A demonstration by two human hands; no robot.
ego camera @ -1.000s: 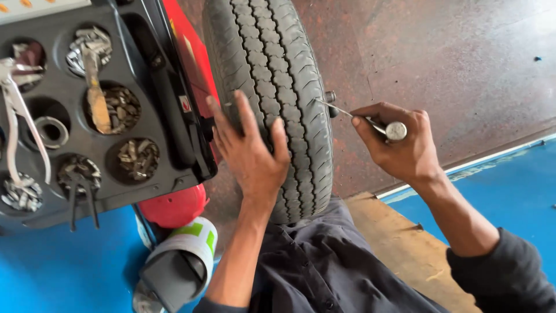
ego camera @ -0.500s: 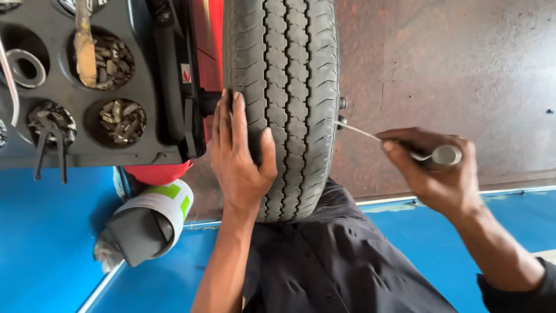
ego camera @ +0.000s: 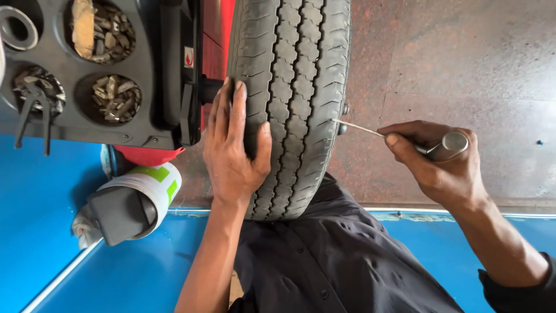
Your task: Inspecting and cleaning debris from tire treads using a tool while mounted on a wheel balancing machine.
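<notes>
Soft, even daylight and a sharp frame, with no harsh glare.

We see the worn grey rubber tyre evenly lit, its tread grooves crisp. Only a faint sheen sits on the rounded metal handle of the thin tool. Shadows are soft: a dim one lies under our left hand, and the round wells of the black plastic tray stay dark. Straight lines bow slightly near the edges.

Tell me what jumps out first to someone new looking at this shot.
The upright tyre fills the centre, tread facing the camera, with the left hand flat against it. To its right, the right hand holds a thin metal pick whose tip meets the tyre's edge. At the upper left, a dark tray has round wells of small metal weights.
</notes>
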